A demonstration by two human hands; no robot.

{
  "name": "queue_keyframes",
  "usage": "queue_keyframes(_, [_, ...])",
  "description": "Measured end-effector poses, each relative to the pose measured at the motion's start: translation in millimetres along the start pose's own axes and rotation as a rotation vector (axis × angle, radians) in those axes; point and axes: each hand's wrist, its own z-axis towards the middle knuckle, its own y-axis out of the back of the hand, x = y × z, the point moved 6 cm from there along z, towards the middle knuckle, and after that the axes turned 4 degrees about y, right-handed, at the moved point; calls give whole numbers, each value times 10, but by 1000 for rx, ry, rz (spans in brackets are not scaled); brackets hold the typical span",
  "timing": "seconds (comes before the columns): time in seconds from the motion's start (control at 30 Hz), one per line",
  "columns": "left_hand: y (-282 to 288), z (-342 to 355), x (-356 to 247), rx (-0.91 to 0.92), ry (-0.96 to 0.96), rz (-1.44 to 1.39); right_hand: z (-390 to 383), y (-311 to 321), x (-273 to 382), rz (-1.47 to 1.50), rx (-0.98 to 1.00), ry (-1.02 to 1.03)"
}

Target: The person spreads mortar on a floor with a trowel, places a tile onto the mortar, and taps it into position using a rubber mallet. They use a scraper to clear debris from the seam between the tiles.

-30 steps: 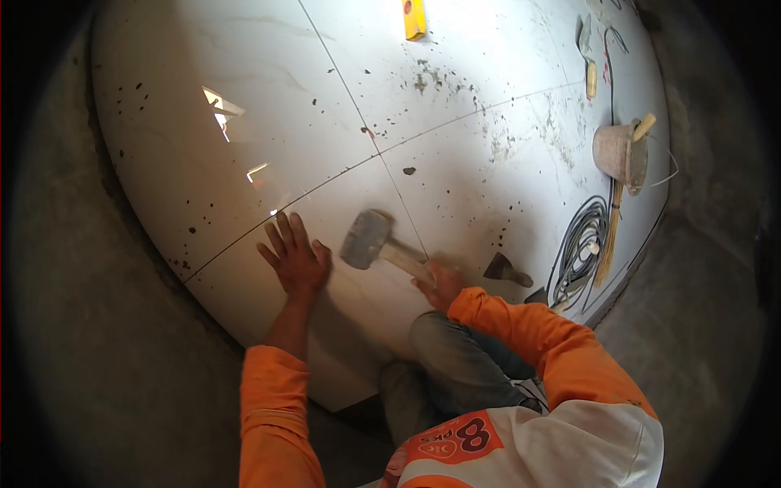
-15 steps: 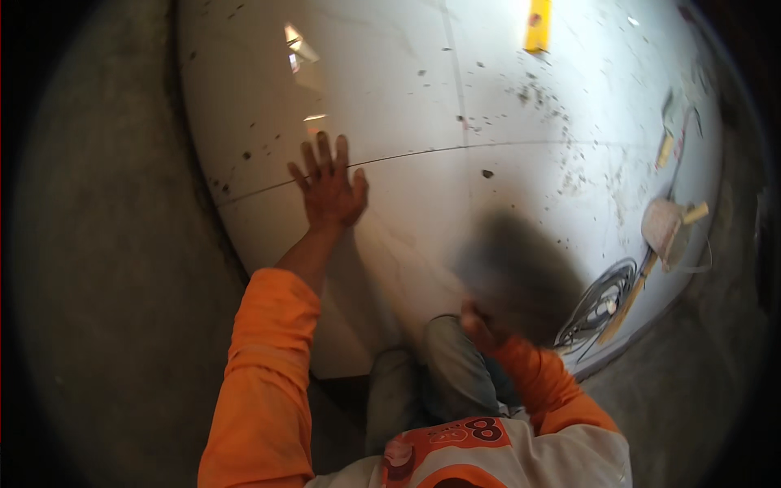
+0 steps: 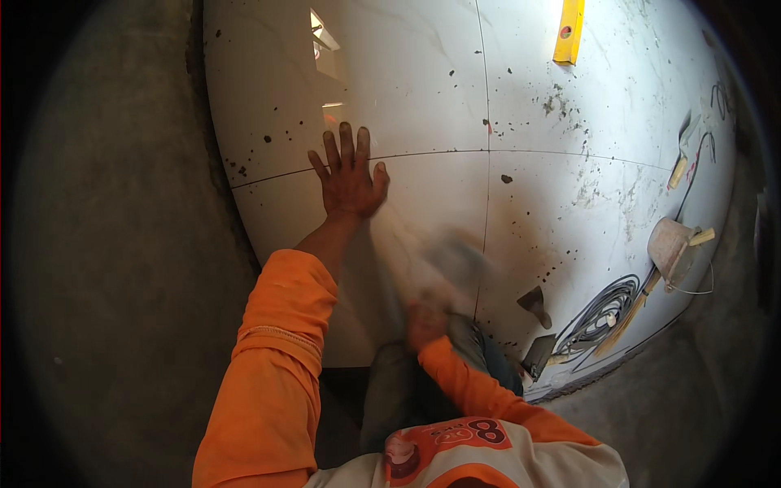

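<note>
My left hand lies flat with fingers spread on large white marbled tiles, its fingers reaching across a dark joint. Close to my knees, my right hand is closed and smeared by motion. It grips what looks like a mallet, whose dark, blurred head is over the near tile. The blur hides the handle's shape and whether the head touches the tile. Crumbs of dark debris lie scattered on the tiles.
A yellow spirit level lies at the far right. Along the right are a trowel, a tipped bucket, a coiled cable, a straw brush, a scraper and a flat dark tool. Grey concrete borders the left.
My right hand has swung left with the blurred mallet, uncovering the scraper and flat tool. The whole view has shifted slightly; my left hand stays spread on the tile.
</note>
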Motion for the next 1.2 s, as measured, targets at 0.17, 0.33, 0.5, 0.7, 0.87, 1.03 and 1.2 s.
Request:
queue_keyframes(0.17, [-5,-3,19,-3,-3,-44,-239,-112,-90,303,74,-245])
queue_keyframes(0.33, [-74,-31,100,-46,-3,-32,388,-263,-27,62,472,-345])
queue_keyframes(0.5, [50,-119,391,-265,97,-383,657,465,195,-215,268,-204])
queue_keyframes(0.7, [-519,-1877,689,-80,1116,-78,479,709,-149,248,461,276])
queue_keyframes(0.87, [-675,-2212,802,-397,1896,-454,1038,350,-421,-598,540,482])
queue_keyframes(1.03, [-680,-2267,863,-295,2024,-278,676,259,326,-189,720,825])
queue_keyframes(1.2, [-718,-2207,865,-278,2045,-306,990,301,-28,-698,671,478])
